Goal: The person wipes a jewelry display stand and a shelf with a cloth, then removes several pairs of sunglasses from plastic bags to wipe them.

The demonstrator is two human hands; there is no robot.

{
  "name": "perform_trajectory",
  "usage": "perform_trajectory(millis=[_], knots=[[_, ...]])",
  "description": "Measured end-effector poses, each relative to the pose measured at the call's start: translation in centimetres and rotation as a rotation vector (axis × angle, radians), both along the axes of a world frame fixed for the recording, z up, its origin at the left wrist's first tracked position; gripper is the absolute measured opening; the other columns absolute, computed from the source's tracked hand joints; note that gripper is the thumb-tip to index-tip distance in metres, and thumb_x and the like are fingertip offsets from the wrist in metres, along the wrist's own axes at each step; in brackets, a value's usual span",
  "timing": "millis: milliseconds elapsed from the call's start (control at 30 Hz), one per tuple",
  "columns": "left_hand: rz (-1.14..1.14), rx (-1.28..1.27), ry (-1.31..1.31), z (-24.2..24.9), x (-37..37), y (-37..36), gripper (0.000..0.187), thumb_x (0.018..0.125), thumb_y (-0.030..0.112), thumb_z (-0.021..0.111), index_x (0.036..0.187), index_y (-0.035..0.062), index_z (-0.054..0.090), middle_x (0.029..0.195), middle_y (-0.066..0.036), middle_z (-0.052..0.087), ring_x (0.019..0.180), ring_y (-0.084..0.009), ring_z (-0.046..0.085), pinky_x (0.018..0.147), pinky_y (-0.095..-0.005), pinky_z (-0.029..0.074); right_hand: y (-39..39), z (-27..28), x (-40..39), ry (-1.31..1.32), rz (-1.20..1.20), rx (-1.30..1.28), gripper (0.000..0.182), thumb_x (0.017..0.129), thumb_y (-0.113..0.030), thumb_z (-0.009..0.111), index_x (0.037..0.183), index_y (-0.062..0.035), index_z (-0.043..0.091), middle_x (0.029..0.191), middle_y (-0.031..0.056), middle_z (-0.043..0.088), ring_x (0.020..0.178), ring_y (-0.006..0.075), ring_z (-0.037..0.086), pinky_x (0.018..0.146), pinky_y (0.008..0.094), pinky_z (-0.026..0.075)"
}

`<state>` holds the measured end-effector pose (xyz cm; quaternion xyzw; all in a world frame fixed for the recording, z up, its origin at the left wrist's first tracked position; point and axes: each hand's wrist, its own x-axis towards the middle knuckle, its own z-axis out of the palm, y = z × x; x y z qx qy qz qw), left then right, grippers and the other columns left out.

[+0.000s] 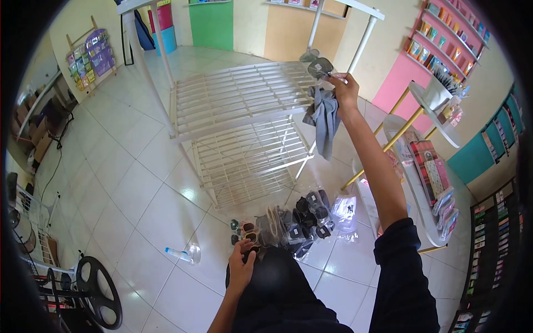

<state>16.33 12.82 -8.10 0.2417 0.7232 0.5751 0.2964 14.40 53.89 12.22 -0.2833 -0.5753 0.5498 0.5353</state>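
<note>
While the right hand (pixel 345 91) is pinched on one side of the sunglasses (pixel 320 68) by the rack (pixel 363 47), at the upper shelf's (pixel 239 94) right edge, the left hand (pixel 242 263) is low and well apart, beside the floor pile's (pixel 286 225) left end. Left fingers bent; can't tell if they grip anything.

Risks: one-sided pinch, so the sunglasses could swivel, slip, or knock lenses on the shelf's corner. Cloth (pixel 324 119) hangs just below the right hand, could snag; can't tell what holds it up. A drop likely ends on hard tile (pixel 144 194). Knees crowd the pile, so a shift of weight could crush eyewear.

Count: raised sunglasses 1 (two lenses showing), cloth 1, rack 1 with at least two slatted levels, cap (pixel 345 213) 1, bottle (pixel 191 253) 1. Small pairs (pixel 251 237) at the pile's left end: at least two. Bagged pieces overlap too much to count.
</note>
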Motion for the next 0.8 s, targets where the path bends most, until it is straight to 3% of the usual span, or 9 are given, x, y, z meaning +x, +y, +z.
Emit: perform_trajectory(millis=[100,133,333,467,533,667,800], knots=[[0.003,0.015,-0.005,0.0,0.1,0.2,0.032,0.079,0.011,0.053,0.109,0.0065,0.047,0.101,-0.010,0.058,0.098,-0.0208,0.053,0.083,-0.0365,0.037,0.8,-0.6,-0.8,-0.120,-0.106,0.108,0.013,0.066,0.000,0.062,0.076,-0.0026,0.053,0.070,0.0064,0.057,0.061,0.0116,0.050,0.054,0.0252,0.040],[-0.002,0.030,-0.020,0.0,0.1,0.2,0.032,0.078,0.010,0.053,0.109,0.0064,0.047,0.102,-0.010,0.058,0.098,-0.0207,0.053,0.083,-0.0356,0.037,1.2,-0.9,-1.2,-0.191,-0.171,0.197,0.013,0.071,0.002,0.056,0.081,-0.0016,0.049,0.074,0.0112,0.062,0.054,0.0089,0.049,0.046,0.0212,0.036],[0.004,0.014,-0.030,0.3,0.2,0.3,0.031,0.078,0.009,0.053,0.108,0.0055,0.048,0.100,-0.010,0.058,0.097,-0.0200,0.054,0.082,-0.0321,0.038,1.5,-0.8,-1.1,-0.470,-0.259,0.194,0.015,0.068,0.001,0.058,0.082,0.0019,0.052,0.072,0.0117,0.061,0.058,0.0126,0.054,0.050,0.0233,0.042],[0.003,0.017,-0.034,0.1,0.1,0.1,0.030,0.078,0.009,0.053,0.108,0.0056,0.048,0.100,-0.010,0.058,0.097,-0.0201,0.054,0.082,-0.0321,0.038,0.6,-0.3,-0.5,-0.446,-0.204,0.151,0.016,0.068,0.001,0.057,0.084,0.0037,0.052,0.071,0.0118,0.062,0.060,0.0149,0.058,0.052,0.0239,0.045],[0.004,0.036,-0.040,0.2,0.1,0.2,0.031,0.078,0.009,0.053,0.108,0.0058,0.048,0.100,-0.010,0.058,0.096,-0.0199,0.054,0.082,-0.0327,0.038,2.0,-1.3,-0.6,-0.406,-0.130,0.114,0.015,0.067,-0.008,0.060,0.080,-0.0016,0.058,0.084,0.0144,0.062,0.077,0.0224,0.061,0.066,0.0293,0.046],[-0.023,-0.001,-0.016,0.0,0.0,0.2,0.030,0.079,0.008,0.051,0.109,0.0047,0.046,0.102,-0.009,0.056,0.097,-0.0178,0.052,0.082,-0.0326,0.040,0.4,-0.4,-0.6,-0.492,-0.198,0.137,0.019,0.068,-0.009,0.059,0.084,-0.0016,0.055,0.086,0.0172,0.061,0.082,0.0262,0.060,0.069,0.0324,0.047],[-0.018,-0.025,-0.007,0.2,-0.1,0.1,0.031,0.078,0.009,0.052,0.108,0.0051,0.047,0.101,-0.008,0.057,0.096,-0.0182,0.053,0.081,-0.0321,0.039,-1.7,1.8,-0.1,-0.919,-0.366,0.416,0.038,0.067,-0.009,0.059,0.101,-0.0020,0.043,0.093,0.0219,0.058,0.090,0.0342,0.057,0.076,0.0403,0.045]])
